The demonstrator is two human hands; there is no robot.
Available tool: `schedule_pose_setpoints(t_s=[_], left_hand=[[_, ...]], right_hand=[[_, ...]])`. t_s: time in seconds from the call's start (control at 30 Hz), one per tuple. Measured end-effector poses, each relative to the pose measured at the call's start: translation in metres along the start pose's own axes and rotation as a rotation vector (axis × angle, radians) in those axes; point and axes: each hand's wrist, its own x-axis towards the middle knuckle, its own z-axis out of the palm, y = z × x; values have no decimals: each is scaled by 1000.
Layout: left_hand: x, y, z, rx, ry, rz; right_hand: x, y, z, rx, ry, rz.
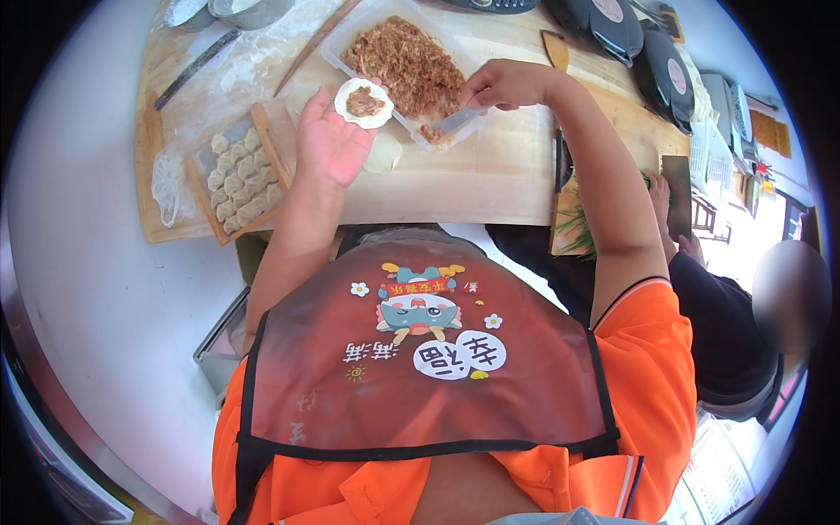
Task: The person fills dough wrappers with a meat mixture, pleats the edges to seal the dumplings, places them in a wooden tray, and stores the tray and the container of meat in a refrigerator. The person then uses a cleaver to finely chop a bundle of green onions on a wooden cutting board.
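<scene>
On the fingers of my left hand [338, 141], palm up, lies a round dumpling wrapper [364, 119] with a dab of meat filling [365, 102] in its middle. My right hand [502, 85] grips a flat spreader [457, 121], its blade at the near corner of a clear plastic tub [474, 136] of minced filling [403, 62]. A bare dough wrapper [383, 155] lies on the wooden table beside my left hand. Left of that hand, rows of folded dumplings [241, 177] fill a wood-edged tray [270, 146].
A rolling pin [197, 69], flour [252, 56] and metal bowls [252, 14] are at the back left. A crumpled plastic bag [168, 180] lies by the tray. At right, a co-worker's hand [659, 195] is near a cleaver [676, 197] and green chives [579, 226] on a wooden board [620, 118].
</scene>
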Motion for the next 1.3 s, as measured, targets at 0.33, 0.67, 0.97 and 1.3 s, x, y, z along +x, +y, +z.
schedule_pose_setpoints(t_s=[0.33, 0.67, 0.97, 1.3], left_hand=[[18, -26, 24, -131, -183, -78], [21, -26, 37, -65, -244, -57], [28, -36, 40, -65, -260, 92], [34, -27, 31, 6, -256, 345]], right_hand=[[-9, 32, 85, 3, 919, -473], [-38, 11, 112, 174, 1038, -395], [-21, 6, 118, 285, 997, -394], [4, -1, 103, -222, 1171, 32]])
